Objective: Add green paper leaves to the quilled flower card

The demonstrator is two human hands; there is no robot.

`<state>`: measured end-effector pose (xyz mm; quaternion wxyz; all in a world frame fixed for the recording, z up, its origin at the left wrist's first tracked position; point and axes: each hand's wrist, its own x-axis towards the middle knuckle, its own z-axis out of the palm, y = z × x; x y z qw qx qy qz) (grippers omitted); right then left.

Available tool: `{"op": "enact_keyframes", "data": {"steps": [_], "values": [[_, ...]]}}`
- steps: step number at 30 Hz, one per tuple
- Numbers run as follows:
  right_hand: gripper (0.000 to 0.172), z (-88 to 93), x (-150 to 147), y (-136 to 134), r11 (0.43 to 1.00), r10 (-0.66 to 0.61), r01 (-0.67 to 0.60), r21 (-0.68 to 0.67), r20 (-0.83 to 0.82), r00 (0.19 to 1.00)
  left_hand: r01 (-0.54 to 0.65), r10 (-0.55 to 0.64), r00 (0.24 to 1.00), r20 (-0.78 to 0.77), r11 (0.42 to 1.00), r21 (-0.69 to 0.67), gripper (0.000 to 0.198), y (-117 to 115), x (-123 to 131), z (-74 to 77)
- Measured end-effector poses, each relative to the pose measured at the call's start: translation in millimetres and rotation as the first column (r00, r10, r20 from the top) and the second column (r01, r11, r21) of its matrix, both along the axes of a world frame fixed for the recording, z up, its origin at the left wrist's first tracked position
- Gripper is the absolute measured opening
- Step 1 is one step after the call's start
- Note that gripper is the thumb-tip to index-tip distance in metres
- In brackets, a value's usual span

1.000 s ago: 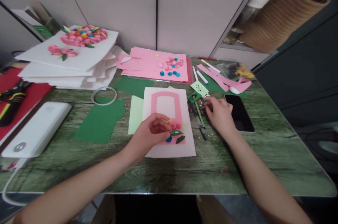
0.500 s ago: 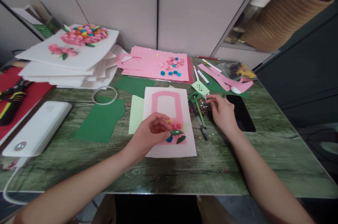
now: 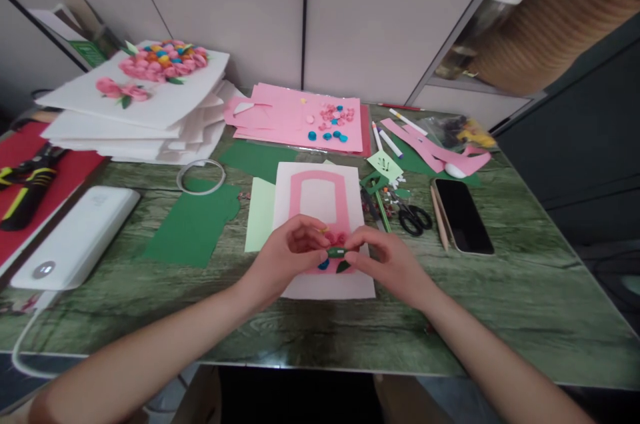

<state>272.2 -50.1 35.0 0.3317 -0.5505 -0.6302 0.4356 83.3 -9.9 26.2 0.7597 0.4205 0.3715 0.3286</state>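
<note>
My left hand (image 3: 290, 251) pinches one end of a dark green paper leaf (image 3: 335, 253) with a small white strip on its face. At the leaf's other end, my right hand (image 3: 393, 263) has thumb and forefinger closed. Both hands are over a white sheet (image 3: 325, 287) bearing a pink paper frame (image 3: 296, 196). On the pink lower part are small pink rolled flowers (image 3: 341, 237), a blue rolled flower (image 3: 323, 265) and a second green leaf (image 3: 343, 267), all partly covered by my fingers.
Black scissors (image 3: 414, 220), a wooden stick (image 3: 440, 217) and a phone (image 3: 465, 216) lie to the right. Green card (image 3: 193, 231), a white power bank (image 3: 75, 237) and stacked white sheets (image 3: 165, 107) are leftward. Pink card (image 3: 280, 121) with paper flowers is behind.
My right hand has come left from the scraps by the scissors to the leaf held in my left hand. The scissors and wooden stick are now uncovered.
</note>
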Motion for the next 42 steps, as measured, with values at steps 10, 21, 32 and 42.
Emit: {"op": "enact_keyframes", "data": {"steps": [10, 21, 32, 42], "values": [[0.009, -6.7, 4.6, 2.0, 0.977, 0.015, -0.066, -0.202, -0.241, 0.970, 0.046, -0.046, 0.999, -0.006, 0.995, -0.092, 0.029, 0.8, 0.8, 0.1], [0.015, -12.4, 0.9, 0.5, 0.935, -0.016, -0.146, -0.324, -0.450, 0.893, 0.071, -0.070, 0.998, 0.010, 0.993, -0.096, 0.029, 0.0, 0.9, -0.1], [0.020, -10.1, -0.6, 1.0, 0.939, -0.006, -0.138, -0.317, -0.414, 0.910, 0.069, -0.068, 0.998, 0.014, 0.995, -0.071, 0.027, 0.6, 0.7, -0.3], [0.014, -4.6, -0.1, 1.6, 0.949, 0.021, -0.137, -0.283, -0.377, 0.926, 0.179, -0.174, 0.975, 0.141, 0.983, -0.027, 0.020, 1.8, -3.5, 0.5]]}}
